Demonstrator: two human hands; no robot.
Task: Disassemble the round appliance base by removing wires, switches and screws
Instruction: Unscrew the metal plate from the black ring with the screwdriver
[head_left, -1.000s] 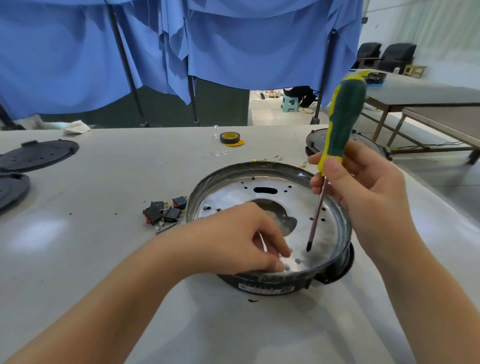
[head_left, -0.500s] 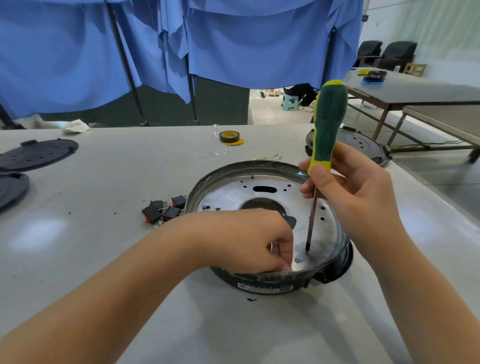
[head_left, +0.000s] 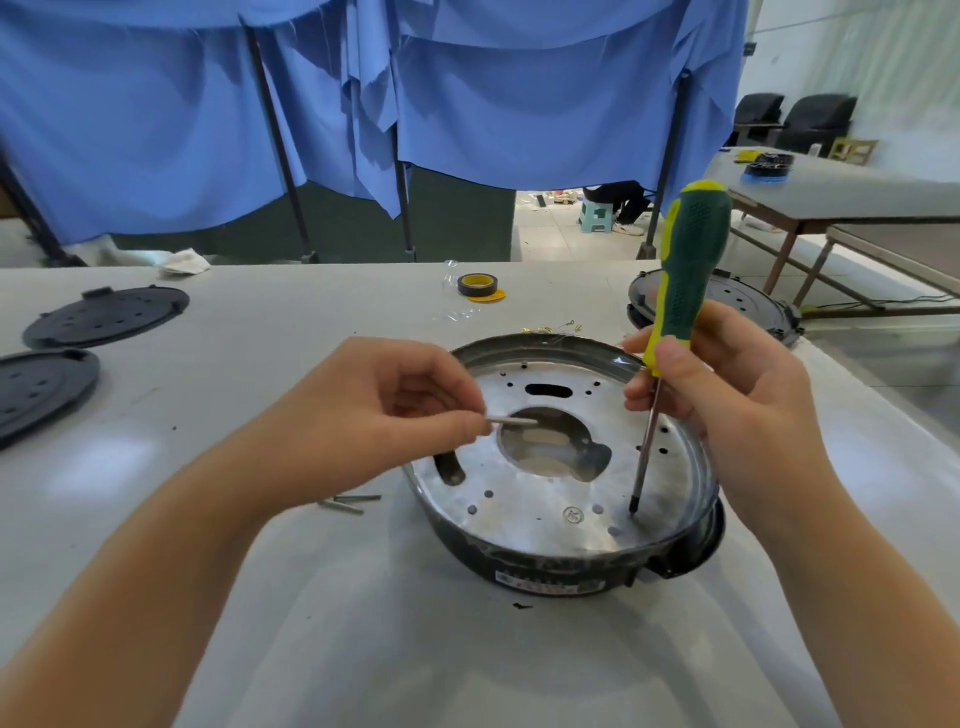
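Observation:
The round appliance base (head_left: 524, 499) lies on the white table, its silver metal plate with holes facing up inside a black rim. My right hand (head_left: 727, 395) grips a green and yellow screwdriver (head_left: 685, 275) upright, its tip resting on the plate near the front right rim. My left hand (head_left: 384, 410) hovers over the base's left side and pinches a long silver screw (head_left: 514, 421) between thumb and forefinger. Two loose screws (head_left: 348, 502) lie on the table just left of the base.
Two black round covers (head_left: 104, 317) lie at the far left. A roll of black and yellow tape (head_left: 478, 286) sits at the back. Thin gold-tipped wires (head_left: 550, 328) lie behind the base. A second round base (head_left: 748, 301) stands at the right, near the table edge.
My left hand has lifted out of the base's front rim, moved up and left, and now holds a screw. The screwdriver has stayed upright on the plate.

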